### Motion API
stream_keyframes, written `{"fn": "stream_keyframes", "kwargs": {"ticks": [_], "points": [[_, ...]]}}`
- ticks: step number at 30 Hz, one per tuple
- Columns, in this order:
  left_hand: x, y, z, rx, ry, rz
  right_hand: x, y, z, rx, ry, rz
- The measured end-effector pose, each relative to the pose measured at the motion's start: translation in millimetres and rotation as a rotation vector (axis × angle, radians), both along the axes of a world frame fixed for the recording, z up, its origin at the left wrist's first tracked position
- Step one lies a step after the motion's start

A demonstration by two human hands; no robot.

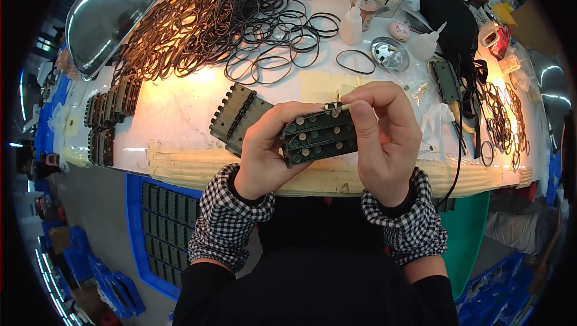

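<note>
Above the table's front edge, my left hand point(268, 153) is closed around a few dark green slotted parts point(318, 135) held side by side. Black ridged edging and small brass-coloured round fittings show on them. My right hand point(389, 140) pinches a thin pale stick point(344, 107) between thumb and forefinger, its tip at the upper edge of the held parts. What the tip touches is too small to make out. Behind my left hand lies a group of similar green parts point(239, 115) with toothed edges.
A big pile of black rubber rings point(198, 28) covers the far left. White squeeze bottles point(350, 25) and a round metal dish point(389, 54) stand at the back. More green parts point(123, 96) sit at left. A blue tray point(133, 230) and a green bin point(472, 230) are below the table.
</note>
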State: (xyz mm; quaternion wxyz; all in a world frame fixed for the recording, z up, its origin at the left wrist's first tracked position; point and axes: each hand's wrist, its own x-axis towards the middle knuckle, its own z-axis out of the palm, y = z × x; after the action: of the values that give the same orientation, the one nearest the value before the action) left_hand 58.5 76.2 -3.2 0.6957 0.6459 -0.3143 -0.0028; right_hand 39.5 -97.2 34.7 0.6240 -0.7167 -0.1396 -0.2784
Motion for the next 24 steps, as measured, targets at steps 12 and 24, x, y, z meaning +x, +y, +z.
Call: {"fn": "stream_keyframes", "kwargs": {"ticks": [12, 24], "points": [[0.1, 0.1, -2.9, 0.018, -0.029, 0.012, 0.4, 1.3, -0.8, -0.003, 0.006, 0.011], [0.4, 0.8, -3.1, 0.014, -0.016, 0.002, -3.6, -4.1, 1.0, -0.181, -0.061, 0.016]]}}
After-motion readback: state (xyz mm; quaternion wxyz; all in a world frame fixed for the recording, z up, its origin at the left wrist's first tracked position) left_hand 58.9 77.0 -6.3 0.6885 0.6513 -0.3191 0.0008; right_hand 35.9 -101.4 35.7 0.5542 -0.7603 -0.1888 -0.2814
